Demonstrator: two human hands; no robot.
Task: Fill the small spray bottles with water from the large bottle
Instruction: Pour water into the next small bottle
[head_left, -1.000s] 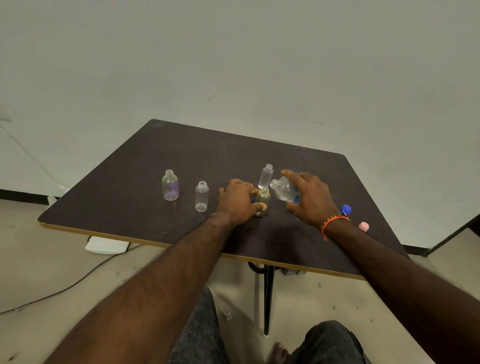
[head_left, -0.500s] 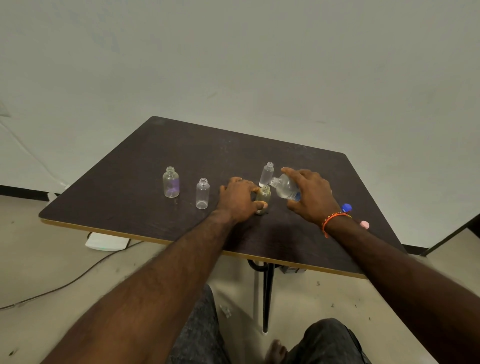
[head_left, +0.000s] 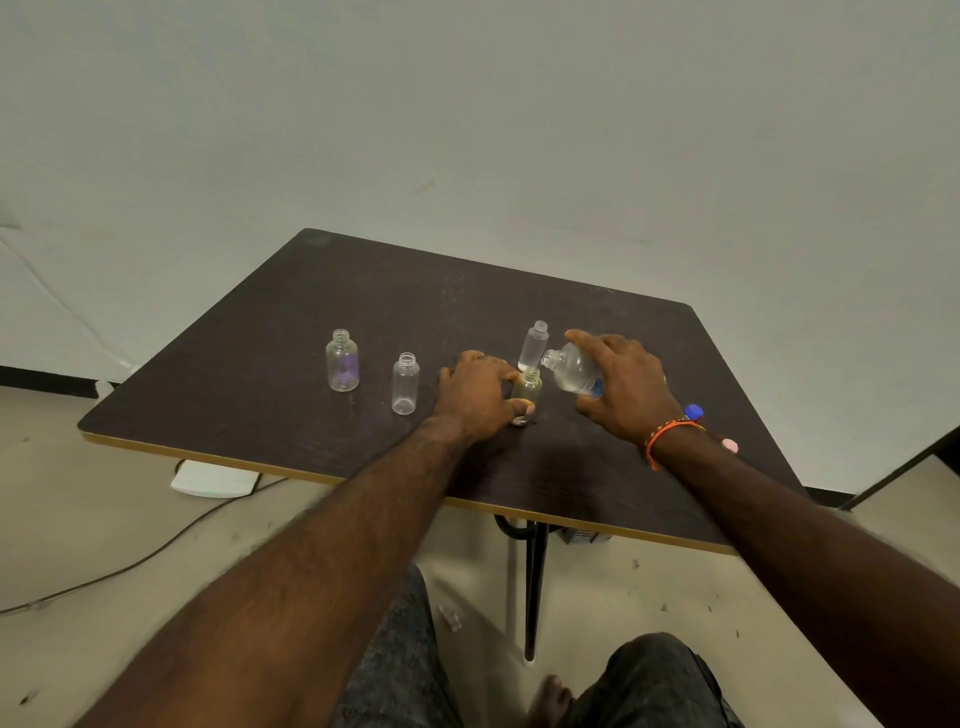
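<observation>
While the left hand (head_left: 480, 395) is gripping the yellowish bottle (head_left: 527, 391) upright on the table (head_left: 363, 291), the right hand (head_left: 621, 387) is clasping the tilted large bottle (head_left: 571, 370), mouth just above it. Water is probably going to spill if that narrow neck is missed.

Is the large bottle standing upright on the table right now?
No, the right hand holds the large bottle tilted, its open neck over the small bottle held by the left hand.
</observation>
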